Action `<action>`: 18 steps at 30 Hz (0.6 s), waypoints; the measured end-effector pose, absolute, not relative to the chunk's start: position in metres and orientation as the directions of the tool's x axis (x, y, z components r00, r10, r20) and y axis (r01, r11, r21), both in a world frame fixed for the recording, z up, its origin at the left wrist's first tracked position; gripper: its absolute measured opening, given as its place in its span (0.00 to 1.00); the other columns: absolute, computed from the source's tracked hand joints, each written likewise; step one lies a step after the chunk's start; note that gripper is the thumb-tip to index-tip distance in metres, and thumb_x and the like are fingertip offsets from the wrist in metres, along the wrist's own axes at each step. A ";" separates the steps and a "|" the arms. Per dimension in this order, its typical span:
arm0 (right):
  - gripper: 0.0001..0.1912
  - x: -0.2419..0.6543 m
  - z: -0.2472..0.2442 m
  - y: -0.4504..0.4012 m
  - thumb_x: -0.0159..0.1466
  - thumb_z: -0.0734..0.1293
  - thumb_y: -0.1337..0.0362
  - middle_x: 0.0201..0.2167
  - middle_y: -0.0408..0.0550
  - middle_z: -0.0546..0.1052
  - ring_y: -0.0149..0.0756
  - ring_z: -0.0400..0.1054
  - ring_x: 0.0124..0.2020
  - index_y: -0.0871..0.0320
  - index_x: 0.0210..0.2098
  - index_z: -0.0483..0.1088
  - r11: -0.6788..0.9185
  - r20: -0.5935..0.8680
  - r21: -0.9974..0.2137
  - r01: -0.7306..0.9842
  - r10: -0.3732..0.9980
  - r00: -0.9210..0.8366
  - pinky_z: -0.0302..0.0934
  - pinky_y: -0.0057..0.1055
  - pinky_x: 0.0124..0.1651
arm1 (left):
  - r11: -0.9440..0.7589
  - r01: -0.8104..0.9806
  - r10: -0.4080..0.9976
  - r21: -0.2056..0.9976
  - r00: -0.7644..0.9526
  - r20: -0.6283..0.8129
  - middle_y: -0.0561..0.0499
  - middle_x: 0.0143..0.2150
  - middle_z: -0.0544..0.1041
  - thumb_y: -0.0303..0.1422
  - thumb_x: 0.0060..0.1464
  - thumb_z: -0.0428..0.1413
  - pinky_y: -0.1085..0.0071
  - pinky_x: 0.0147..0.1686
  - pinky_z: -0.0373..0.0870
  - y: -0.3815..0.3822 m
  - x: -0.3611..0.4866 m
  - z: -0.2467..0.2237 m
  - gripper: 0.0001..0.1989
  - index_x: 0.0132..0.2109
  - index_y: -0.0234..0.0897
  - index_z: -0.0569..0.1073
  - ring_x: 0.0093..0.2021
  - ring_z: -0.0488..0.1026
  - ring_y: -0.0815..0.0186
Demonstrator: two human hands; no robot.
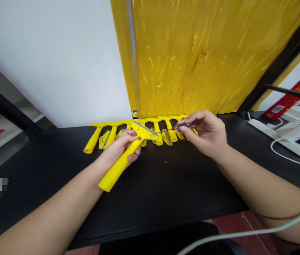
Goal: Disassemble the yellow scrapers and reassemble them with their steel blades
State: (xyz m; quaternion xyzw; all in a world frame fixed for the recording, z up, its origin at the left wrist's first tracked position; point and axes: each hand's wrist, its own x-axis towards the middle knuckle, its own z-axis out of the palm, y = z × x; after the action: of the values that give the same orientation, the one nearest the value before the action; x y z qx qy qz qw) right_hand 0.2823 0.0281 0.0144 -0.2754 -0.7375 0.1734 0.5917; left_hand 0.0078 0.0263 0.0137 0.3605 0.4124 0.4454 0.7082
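Observation:
My left hand [118, 148] is closed round the neck of a yellow scraper [116, 169], its handle slanting down to the left and its blade end up. Between the thumb and fingers of my right hand [205, 132] is a thin screwdriver [185, 125] with a dark and red handle. Its tip points left and meets or nearly meets a small screw on the scraper's head. Behind my hands, more yellow scrapers [94, 139] lie in a row along the table's back edge, with loose yellow blade pieces [103, 139] among them. A small screw [165, 162] lies on the black table [176, 191].
A white panel [59, 63] and yellow plastic sheeting [182, 60] rise behind the table. At the right are a red bottle [285, 97], white power strips [280, 136] and cables. A pale cable [235, 234] crosses the lower right, in front of my right forearm.

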 end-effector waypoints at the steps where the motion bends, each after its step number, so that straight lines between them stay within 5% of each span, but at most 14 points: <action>1: 0.09 0.282 0.014 0.028 0.66 0.75 0.62 0.39 0.48 0.82 0.41 0.82 0.42 0.52 0.42 0.71 0.791 0.780 -0.576 0.205 0.607 -0.153 0.80 0.40 0.46 | 0.342 -0.332 0.929 0.879 0.259 -0.263 0.49 0.35 0.76 0.25 0.53 0.57 0.84 0.11 0.56 0.026 0.008 0.014 0.17 0.47 0.43 0.61 0.20 0.71 0.70; 10: 0.11 0.283 0.012 0.030 0.65 0.75 0.70 0.39 0.47 0.82 0.39 0.82 0.42 0.53 0.43 0.72 0.829 0.808 -0.521 0.205 0.556 -0.195 0.79 0.35 0.44 | 0.281 -0.283 0.941 0.917 0.267 -0.206 0.49 0.34 0.77 0.27 0.53 0.57 0.83 0.10 0.55 0.027 0.006 0.010 0.17 0.48 0.43 0.61 0.20 0.70 0.68; 18: 0.10 0.285 0.014 0.031 0.64 0.75 0.70 0.38 0.46 0.82 0.39 0.81 0.38 0.53 0.42 0.74 0.852 0.822 -0.440 0.284 0.509 -0.255 0.77 0.35 0.41 | 0.219 -0.185 0.946 0.958 0.282 -0.162 0.54 0.22 0.75 0.32 0.51 0.59 0.79 0.12 0.58 0.028 0.005 0.009 0.20 0.46 0.45 0.58 0.14 0.65 0.67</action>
State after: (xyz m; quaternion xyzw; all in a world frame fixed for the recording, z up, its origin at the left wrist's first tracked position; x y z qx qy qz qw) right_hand 0.2847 0.0309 0.0140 -0.2525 -0.7856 0.1012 0.5557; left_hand 0.0045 0.0282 0.0087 0.4544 0.4187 0.4288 0.6590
